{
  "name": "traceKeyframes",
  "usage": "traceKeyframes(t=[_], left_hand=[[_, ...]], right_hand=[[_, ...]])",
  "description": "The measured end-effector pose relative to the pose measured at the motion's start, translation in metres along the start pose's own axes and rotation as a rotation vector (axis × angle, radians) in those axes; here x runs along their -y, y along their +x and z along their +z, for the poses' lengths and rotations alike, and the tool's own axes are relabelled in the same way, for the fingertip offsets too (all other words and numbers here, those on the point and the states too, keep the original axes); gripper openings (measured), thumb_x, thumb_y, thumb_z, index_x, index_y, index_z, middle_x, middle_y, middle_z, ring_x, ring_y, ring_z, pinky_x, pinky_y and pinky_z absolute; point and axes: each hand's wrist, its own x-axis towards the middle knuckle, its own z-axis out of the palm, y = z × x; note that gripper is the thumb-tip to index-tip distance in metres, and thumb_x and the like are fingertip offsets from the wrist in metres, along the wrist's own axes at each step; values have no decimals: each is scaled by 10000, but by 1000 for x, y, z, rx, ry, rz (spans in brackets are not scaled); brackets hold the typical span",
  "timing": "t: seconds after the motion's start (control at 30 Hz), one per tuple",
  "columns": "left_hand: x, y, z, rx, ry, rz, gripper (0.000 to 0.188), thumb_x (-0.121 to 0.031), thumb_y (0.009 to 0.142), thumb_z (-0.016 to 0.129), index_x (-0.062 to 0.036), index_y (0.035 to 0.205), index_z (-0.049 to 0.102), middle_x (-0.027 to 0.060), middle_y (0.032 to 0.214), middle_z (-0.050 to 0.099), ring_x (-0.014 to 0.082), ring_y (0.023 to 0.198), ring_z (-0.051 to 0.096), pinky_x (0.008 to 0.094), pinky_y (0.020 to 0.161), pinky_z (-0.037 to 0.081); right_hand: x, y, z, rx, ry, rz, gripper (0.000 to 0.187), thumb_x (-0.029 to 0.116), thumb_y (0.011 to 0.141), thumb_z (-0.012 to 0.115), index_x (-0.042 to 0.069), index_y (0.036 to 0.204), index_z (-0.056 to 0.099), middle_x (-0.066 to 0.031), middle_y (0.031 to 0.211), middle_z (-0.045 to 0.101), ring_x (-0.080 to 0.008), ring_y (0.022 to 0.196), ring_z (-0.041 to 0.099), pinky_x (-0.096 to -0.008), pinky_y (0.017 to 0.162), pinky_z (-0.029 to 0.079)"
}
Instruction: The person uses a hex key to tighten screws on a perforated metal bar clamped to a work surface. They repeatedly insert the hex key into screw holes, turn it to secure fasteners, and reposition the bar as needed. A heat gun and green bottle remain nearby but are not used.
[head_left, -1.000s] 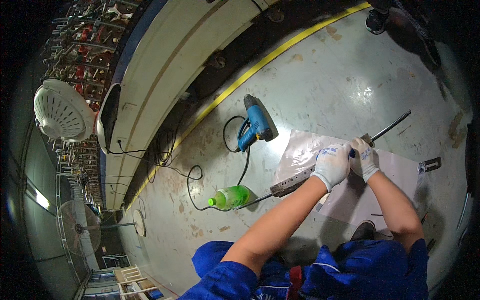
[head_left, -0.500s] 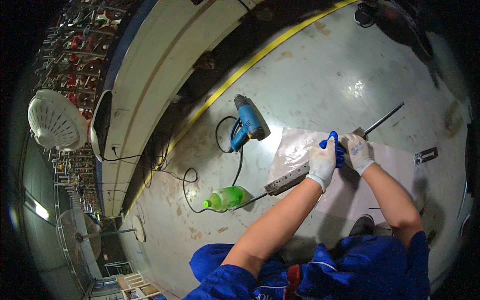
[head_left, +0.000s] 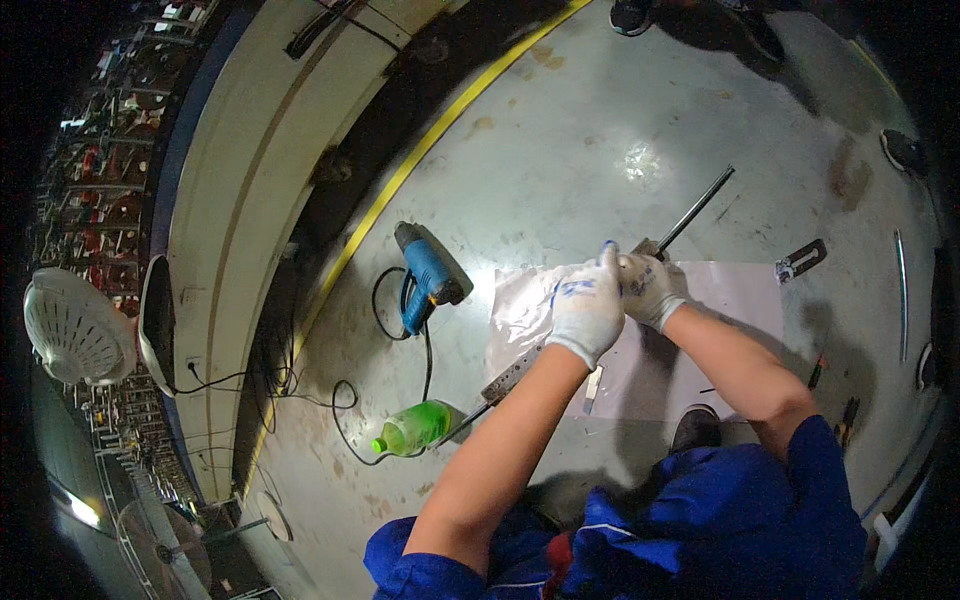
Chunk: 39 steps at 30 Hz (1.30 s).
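Observation:
A long grey metal bar with a row of holes slants across a pale sheet on the floor, and a thin metal rod juts out of its far end. Lying over the bar's middle is my left hand, in a white glove with a blue fingertip showing. Its back faces up, and its fingers look curled round the bar, though they are mostly hidden. Against it, my gloved right hand is closed around the bar near the far end. A small flat tool with a pale handle lies on the sheet near my left wrist.
A blue heat gun and a green bottle lie on the floor to the left, with a black cable looping around them. A slotted metal plate touches the sheet's right corner. Another person's shoe is at the far side.
My left hand has turned over: its blue palm side showed before, and now its back does. The view has shifted, so the floor things appear further left. My right hand stays on the bar.

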Motion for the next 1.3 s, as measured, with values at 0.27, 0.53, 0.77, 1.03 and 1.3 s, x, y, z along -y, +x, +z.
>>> traceKeyframes(t=[0.27,0.53,0.77,1.03,1.3], left_hand=[[23,-12,-1,-76,172,266,288,-273,860,746,-135,1104,680,142,938,697,347,907,689,455,803,551],[30,-17,7,-58,-395,98,454,-212,877,710,-44,1294,649,210,1126,710,392,1092,671,466,956,534],[28,-18,3,-143,-427,-295,568,-296,885,791,28,1323,629,190,1074,761,271,939,748,382,849,586],[26,-22,0,-256,-467,-340,475,-275,909,782,-5,1286,683,168,986,766,228,902,747,350,814,582],[32,-14,-5,-108,-350,-53,328,-122,915,673,-74,1236,723,216,1044,754,341,967,747,392,861,576]], right_hand=[[19,7,-20,176,-17,38,338,381,832,708,137,1065,684,-132,1030,692,-346,1010,673,-453,915,531],[17,0,-15,293,-30,-39,290,354,867,719,109,1016,681,-121,1058,696,-315,1036,673,-415,955,543],[21,2,-11,59,-12,-74,238,323,883,689,150,1047,681,-99,1003,712,-285,933,718,-405,835,571],[31,13,-32,68,-43,24,255,407,888,695,157,922,737,-90,1023,750,-300,900,729,-413,812,580],[22,7,-30,51,-87,-140,344,361,872,727,106,1100,696,-116,1112,696,-303,1056,693,-426,922,550]])
